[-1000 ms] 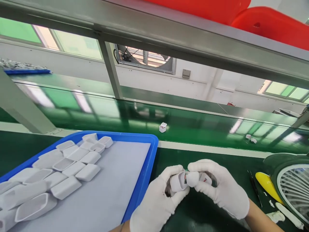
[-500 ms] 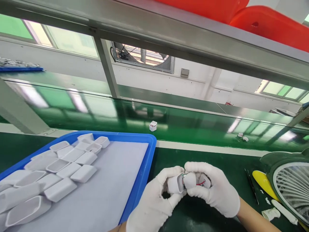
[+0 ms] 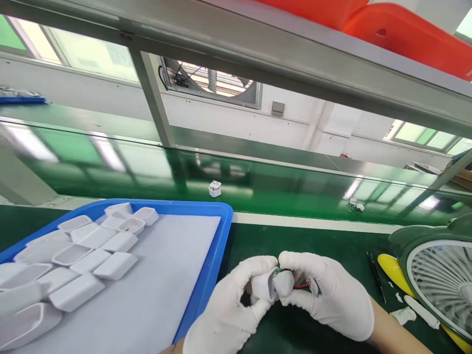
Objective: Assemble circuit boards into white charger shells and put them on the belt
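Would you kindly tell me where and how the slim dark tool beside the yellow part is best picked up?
I would pinch the slim dark tool around mid-length, from above and its left: it looks long and narrow, the yellow part and round grille crowd its right, and the right hand is on its left.

left fingers [image 3: 258, 264] grip white shell [image 3: 261, 287] | right fingers [image 3: 304, 261] grip white cap [image 3: 283, 283] | blue tray [image 3: 225, 221] nearby

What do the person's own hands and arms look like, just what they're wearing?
The left hand and right hand wear plain white, slightly wrinkled gloves reaching the wrist. No sleeve shows on the visible right forearm. I see no clear markings on the gloves.
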